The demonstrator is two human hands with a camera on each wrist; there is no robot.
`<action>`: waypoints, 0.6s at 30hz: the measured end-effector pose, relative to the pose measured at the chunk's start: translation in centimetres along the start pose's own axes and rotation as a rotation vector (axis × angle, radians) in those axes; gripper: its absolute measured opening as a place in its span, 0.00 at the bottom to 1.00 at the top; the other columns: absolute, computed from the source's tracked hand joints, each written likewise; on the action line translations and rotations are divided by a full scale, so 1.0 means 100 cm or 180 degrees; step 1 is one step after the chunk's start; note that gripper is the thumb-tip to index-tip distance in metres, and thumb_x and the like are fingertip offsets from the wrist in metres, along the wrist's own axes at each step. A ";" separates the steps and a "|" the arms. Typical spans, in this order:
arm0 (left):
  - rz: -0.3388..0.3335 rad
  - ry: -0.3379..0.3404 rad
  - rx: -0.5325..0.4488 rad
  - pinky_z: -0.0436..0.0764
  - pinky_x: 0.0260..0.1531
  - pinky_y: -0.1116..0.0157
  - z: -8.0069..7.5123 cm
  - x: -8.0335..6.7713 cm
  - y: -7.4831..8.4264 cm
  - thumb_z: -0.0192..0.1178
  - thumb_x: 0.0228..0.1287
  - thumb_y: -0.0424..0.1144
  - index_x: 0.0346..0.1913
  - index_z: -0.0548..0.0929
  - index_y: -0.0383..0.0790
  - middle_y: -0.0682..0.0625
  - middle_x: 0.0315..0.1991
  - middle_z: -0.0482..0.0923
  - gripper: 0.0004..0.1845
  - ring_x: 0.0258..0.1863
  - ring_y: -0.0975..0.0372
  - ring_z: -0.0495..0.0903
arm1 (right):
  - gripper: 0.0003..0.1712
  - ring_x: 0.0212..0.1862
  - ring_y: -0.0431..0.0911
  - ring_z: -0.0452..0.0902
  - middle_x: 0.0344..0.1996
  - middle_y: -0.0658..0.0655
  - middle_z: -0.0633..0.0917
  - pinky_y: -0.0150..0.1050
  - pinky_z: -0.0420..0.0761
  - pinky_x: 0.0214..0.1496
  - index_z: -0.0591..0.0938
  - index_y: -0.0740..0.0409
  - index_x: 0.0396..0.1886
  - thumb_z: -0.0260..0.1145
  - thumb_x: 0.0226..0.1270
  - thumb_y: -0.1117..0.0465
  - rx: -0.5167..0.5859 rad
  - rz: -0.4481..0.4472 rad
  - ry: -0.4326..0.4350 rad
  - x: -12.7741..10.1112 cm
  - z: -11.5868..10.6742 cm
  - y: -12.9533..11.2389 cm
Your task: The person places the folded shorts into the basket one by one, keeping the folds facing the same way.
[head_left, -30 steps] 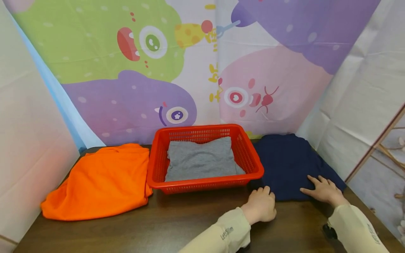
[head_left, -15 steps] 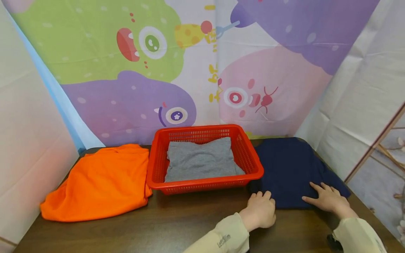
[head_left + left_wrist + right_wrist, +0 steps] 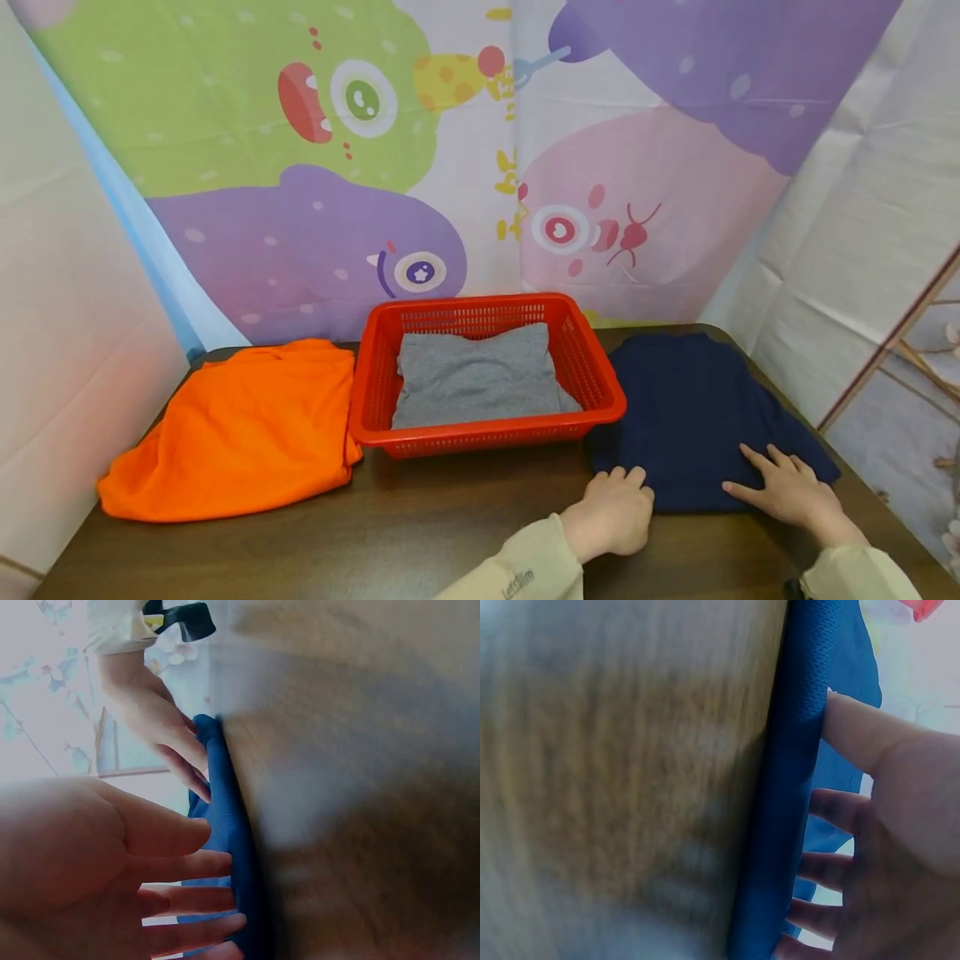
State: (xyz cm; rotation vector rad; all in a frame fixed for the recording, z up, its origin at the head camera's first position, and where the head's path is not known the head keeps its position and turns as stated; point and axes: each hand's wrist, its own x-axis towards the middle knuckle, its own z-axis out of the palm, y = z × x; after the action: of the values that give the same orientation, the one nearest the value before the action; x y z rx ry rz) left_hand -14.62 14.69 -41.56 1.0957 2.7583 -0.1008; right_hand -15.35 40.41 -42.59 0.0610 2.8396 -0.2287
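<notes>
A folded navy-blue garment (image 3: pixel 682 417) lies flat at the right of the table. My left hand (image 3: pixel 611 508) touches its near left corner; in the left wrist view the fingers (image 3: pixel 191 900) extend straight onto the blue cloth (image 3: pixel 244 900). My right hand (image 3: pixel 791 492) rests on the near right part, fingers spread. From the right wrist, the thumb and fingertips (image 3: pixel 862 727) press on top of the thick folded edge (image 3: pixel 780 802). Neither hand curls round the cloth.
A red plastic basket (image 3: pixel 487 433) stands at the back middle, holding a folded grey garment (image 3: pixel 472 383). An orange garment (image 3: pixel 247 433) lies left of it. A printed cloth backdrop (image 3: pixel 480 167) hangs behind the brown table (image 3: pixel 420 533).
Both hands have slid toward the person, and the navy garment has moved with them, nearer the front and away from the backdrop. Basket, grey and orange garments have stayed put.
</notes>
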 end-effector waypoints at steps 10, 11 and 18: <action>0.0022 0.0065 -0.0103 0.69 0.31 0.66 0.004 -0.009 0.005 0.57 0.56 0.48 0.39 0.79 0.54 0.60 0.38 0.67 0.08 0.36 0.64 0.67 | 0.55 0.56 0.81 0.46 0.60 0.83 0.52 0.75 0.57 0.44 0.58 0.67 0.66 0.50 0.54 0.27 0.0052 -0.0018 0.0032 -0.008 0.007 0.001; 0.0032 0.0064 -0.0100 0.69 0.31 0.66 0.004 -0.010 0.006 0.57 0.56 0.48 0.39 0.79 0.54 0.60 0.38 0.67 0.08 0.36 0.64 0.67 | 0.55 0.56 0.81 0.46 0.60 0.83 0.52 0.75 0.57 0.44 0.58 0.67 0.66 0.51 0.53 0.27 0.0054 -0.0016 0.0039 -0.010 0.007 0.001; 0.0093 0.0090 -0.0054 0.68 0.29 0.67 0.004 -0.017 0.013 0.56 0.58 0.50 0.39 0.78 0.54 0.60 0.37 0.67 0.08 0.34 0.65 0.67 | 0.54 0.56 0.82 0.46 0.60 0.83 0.52 0.75 0.58 0.43 0.57 0.67 0.66 0.51 0.55 0.28 0.0092 0.0003 -0.0033 -0.019 0.008 0.002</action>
State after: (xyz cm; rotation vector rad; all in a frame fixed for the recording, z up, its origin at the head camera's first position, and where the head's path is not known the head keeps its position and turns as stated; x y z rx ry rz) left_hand -12.43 14.41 -41.65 1.1413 2.7614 -0.0585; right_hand -13.31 40.40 -42.85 0.0669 2.8261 -0.2692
